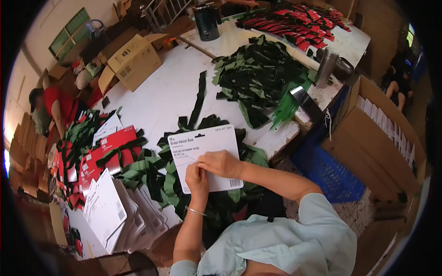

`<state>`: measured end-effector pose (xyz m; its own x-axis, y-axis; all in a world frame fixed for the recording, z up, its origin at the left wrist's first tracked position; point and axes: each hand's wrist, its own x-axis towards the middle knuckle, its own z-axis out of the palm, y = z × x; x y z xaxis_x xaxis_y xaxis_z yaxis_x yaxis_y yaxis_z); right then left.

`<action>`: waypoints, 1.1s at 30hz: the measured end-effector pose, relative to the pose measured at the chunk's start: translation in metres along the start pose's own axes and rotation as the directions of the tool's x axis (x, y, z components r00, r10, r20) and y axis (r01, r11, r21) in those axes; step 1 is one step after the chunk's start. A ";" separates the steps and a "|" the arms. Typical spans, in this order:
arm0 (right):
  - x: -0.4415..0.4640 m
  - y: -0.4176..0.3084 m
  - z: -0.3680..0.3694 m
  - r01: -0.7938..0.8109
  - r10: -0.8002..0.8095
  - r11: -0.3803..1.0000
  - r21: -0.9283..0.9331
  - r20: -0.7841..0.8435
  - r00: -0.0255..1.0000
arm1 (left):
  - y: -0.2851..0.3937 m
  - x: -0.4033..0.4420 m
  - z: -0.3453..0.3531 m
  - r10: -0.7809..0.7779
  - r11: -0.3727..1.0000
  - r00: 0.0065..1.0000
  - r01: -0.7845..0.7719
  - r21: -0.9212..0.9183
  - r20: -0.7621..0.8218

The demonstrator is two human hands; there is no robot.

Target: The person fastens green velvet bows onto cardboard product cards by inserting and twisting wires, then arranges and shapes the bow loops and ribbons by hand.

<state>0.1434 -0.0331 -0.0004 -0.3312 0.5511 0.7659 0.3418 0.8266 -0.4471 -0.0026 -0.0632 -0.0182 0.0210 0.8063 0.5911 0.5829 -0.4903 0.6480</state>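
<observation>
A white card (pixel 225 142) printed "Green Velvet Bow" lies over a heap of dark green velvet bows (pixel 170 184) at the table's front. Both of my hands meet near the card's middle, fingers pinched together. My left hand (pixel 197 179) is closed at the lower left, and my right hand (pixel 221 163) is closed just above and right of it. Thin lines, like a tie, run across the card to my fingers; what the fingertips grip is too small to make out. A single green strip (pixel 199 99) lies behind the heap.
Stacked white cards (pixel 106 211) and red cards (pixel 115 142) are at the left. A green velvet pile (pixel 258 73), green ties (pixel 290 103) and a steel flask (pixel 326 68) stand further back. A box (pixel 340 156) and blue crate (pixel 327 179) are right. A person in red (pixel 53 99) works at the left.
</observation>
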 end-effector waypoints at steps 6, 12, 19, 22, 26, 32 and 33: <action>-0.006 0.007 -0.001 0.187 -0.182 0.976 -0.112 0.048 0.982 | 0.011 0.001 -0.013 -0.211 0.947 0.974 0.225 -0.231 0.086; 0.005 -0.022 -0.017 0.361 -0.356 0.930 -0.074 0.073 0.932 | 0.002 0.016 -0.034 -0.280 0.776 0.861 0.463 -0.428 0.425; -0.013 -0.030 -0.030 0.438 -0.386 0.891 -0.116 0.314 0.868 | -0.006 0.016 -0.028 -0.325 0.581 0.744 0.644 -0.498 0.584; -0.018 -0.031 -0.035 0.369 -0.327 0.920 -0.127 0.265 0.907 | 0.003 0.014 -0.028 -0.380 0.532 0.738 0.668 -0.520 0.558; -0.014 -0.038 -0.037 0.348 -0.286 0.920 -0.180 0.301 0.910 | 0.004 0.013 -0.023 -0.380 0.575 0.777 0.623 -0.530 0.501; -0.014 -0.042 -0.024 0.416 -0.329 0.888 -0.194 0.362 0.872 | -0.010 0.022 -0.021 -0.299 0.623 0.695 0.661 -0.419 0.654; -0.017 -0.040 -0.024 0.398 -0.321 0.901 -0.170 0.356 0.878 | -0.009 0.020 -0.020 -0.298 0.622 0.699 0.659 -0.423 0.650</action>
<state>0.1564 -0.0784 0.0155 -0.7132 0.2593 0.6512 0.3259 0.9452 -0.0194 -0.0233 -0.0490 -0.0028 0.3691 0.9248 -0.0922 0.0333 0.0860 0.9957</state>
